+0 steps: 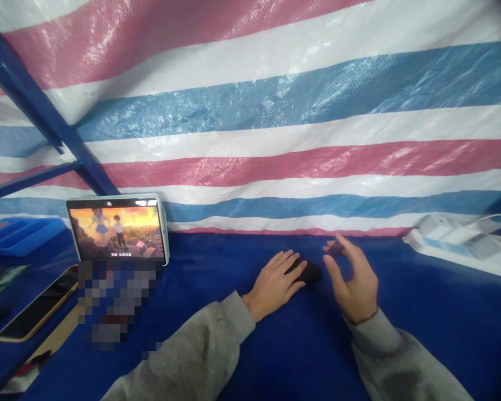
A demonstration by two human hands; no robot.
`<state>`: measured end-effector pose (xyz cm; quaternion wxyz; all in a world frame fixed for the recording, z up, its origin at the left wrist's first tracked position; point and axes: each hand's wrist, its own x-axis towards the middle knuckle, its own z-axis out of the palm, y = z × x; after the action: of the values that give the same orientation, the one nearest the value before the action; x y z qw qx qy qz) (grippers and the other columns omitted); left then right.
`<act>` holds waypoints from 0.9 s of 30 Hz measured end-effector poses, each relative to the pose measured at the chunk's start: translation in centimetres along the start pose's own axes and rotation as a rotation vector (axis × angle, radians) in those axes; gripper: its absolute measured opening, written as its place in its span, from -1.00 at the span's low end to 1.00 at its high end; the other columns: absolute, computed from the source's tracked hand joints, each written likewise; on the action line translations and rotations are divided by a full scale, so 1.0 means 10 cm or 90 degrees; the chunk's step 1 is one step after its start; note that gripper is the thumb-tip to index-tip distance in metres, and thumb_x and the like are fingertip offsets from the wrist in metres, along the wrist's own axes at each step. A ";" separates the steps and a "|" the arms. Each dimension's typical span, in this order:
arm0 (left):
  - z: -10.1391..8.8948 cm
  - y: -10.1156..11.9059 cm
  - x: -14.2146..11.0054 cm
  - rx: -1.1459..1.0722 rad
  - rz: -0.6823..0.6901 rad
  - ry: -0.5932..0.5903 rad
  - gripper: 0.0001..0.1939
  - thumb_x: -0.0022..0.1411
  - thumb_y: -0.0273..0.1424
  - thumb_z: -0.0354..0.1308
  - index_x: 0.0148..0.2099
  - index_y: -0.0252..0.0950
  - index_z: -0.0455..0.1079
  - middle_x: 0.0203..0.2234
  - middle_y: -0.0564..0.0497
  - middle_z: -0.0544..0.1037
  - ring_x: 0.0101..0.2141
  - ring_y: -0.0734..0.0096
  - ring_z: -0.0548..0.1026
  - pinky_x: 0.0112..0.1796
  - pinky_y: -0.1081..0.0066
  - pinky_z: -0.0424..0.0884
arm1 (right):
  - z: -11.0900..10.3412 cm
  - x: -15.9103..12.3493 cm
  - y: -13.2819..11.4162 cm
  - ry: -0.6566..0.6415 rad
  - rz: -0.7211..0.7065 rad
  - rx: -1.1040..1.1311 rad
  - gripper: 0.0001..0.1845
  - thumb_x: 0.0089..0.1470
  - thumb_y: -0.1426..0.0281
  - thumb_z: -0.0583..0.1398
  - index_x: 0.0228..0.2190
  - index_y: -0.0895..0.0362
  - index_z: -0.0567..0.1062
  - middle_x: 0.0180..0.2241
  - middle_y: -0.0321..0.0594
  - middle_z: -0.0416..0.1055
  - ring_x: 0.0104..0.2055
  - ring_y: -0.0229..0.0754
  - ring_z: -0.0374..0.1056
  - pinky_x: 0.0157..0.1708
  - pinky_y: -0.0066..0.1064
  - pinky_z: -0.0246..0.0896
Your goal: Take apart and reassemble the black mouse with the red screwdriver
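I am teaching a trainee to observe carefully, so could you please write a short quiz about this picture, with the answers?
1. True or false: the lit screen stands left of the white power strip.
2. Choose: the left hand rests on A the lit screen, B a black object, C the power strip.
3. Complete: the right hand holds a small ____ item.
Key: 1 true; 2 B; 3 dark.
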<state>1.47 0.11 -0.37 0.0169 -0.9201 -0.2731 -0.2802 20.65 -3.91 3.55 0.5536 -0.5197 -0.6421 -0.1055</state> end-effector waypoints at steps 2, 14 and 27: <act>-0.01 0.00 0.00 0.000 0.000 0.000 -0.56 0.48 -0.18 -0.06 0.27 -0.26 0.28 0.22 -0.13 0.38 0.25 0.17 0.30 0.25 0.10 0.27 | -0.01 0.00 0.00 0.040 -0.023 -0.037 -0.51 0.16 0.34 0.24 0.12 0.10 0.40 -0.18 -0.06 0.52 -0.18 -0.07 0.46 -0.13 -0.18 0.43; 0.02 -0.01 -0.01 0.007 -0.006 -0.014 -0.55 0.47 -0.19 -0.04 0.29 -0.24 0.26 0.24 -0.12 0.36 0.27 0.17 0.28 0.26 0.09 0.24 | -0.03 0.02 0.00 0.036 -0.008 0.011 -0.52 0.20 0.41 0.19 0.15 0.06 0.37 -0.20 -0.10 0.53 -0.19 -0.10 0.47 -0.11 -0.17 0.43; 0.02 0.00 -0.01 0.003 -0.010 -0.014 -0.55 0.47 -0.18 -0.03 0.28 -0.25 0.26 0.22 -0.13 0.38 0.27 0.18 0.28 0.26 0.11 0.25 | -0.04 0.01 -0.04 0.008 -0.020 -0.008 -0.50 0.24 0.39 0.13 0.20 0.08 0.32 -0.10 -0.03 0.53 -0.11 -0.04 0.49 -0.09 -0.13 0.45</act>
<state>1.45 0.09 -0.57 0.0137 -0.9209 -0.2811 -0.2697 20.54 -4.29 3.99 0.5529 -0.5122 -0.6459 -0.1213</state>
